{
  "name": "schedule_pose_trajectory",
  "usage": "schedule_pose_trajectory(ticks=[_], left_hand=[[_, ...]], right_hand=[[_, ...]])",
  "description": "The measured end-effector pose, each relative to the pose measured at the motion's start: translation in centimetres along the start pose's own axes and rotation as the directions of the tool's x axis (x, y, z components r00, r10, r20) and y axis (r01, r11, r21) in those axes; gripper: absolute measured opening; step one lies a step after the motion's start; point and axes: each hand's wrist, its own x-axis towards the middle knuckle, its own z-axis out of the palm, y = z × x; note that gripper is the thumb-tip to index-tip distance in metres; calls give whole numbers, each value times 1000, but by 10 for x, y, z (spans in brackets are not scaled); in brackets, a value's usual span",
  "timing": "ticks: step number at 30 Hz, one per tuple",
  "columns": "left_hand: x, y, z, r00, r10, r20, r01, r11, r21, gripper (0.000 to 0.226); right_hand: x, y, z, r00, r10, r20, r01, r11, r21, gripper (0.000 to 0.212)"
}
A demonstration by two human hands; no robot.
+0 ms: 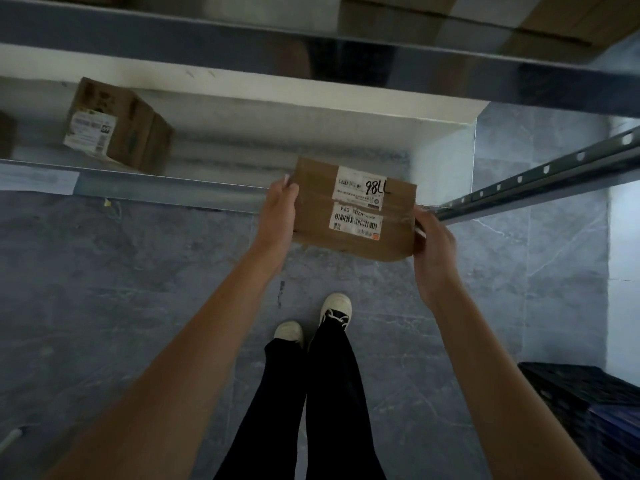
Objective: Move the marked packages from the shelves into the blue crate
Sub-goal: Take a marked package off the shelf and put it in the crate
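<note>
Packages were the matter at hand, and one brown cardboard package (353, 209) was held in the air between both hands, out in front of the shelf edge and above the grey tiled floor (138, 289). Nearest the camera, two bare forearms reached forward over dark trouser legs and a pair of pale shoes (335, 306). At the lower right corner stood part of a dark latticed crate (585, 393), well apart from the held package.

The left hand (277, 216) gripped the package's left end, its fingers (285, 180) curled round the far corner. The right hand (433, 244) clasped the right end, thumb on the near side, fingers wrapped behind where they could not be seen. The package lay roughly level, top face up, bearing two white labels (358, 206) with barcodes; the farther one carried a handwritten black mark.

Beyond the hands ran the metal lower shelf (138, 190). Farther back on it, to the left, sat another brown box (117, 126) with a white label, tilted against the wall. A perforated steel upright (540, 178) crossed at the right. Farthest off, an upper shelf (207, 32) carried more cardboard boxes (519, 15), blurred.
</note>
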Motion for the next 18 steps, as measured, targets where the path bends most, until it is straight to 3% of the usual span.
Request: schedule_pose_trajectory(ticks=[4, 10, 18], left_hand=[[-10, -11, 1, 999, -3, 47, 3, 1000, 8, 31], [-39, -52, 15, 989, -41, 145, 34, 998, 50, 35], [-83, -105, 33, 955, -161, 250, 93, 960, 262, 41]], right_hand=[[-13, 14, -11, 1000, 6, -6, -6, 1000, 17, 22], [-51, 71, -29, 998, 57, -35, -56, 997, 48, 29], [-115, 143, -74, 970, 190, -154, -155, 964, 215, 22]])
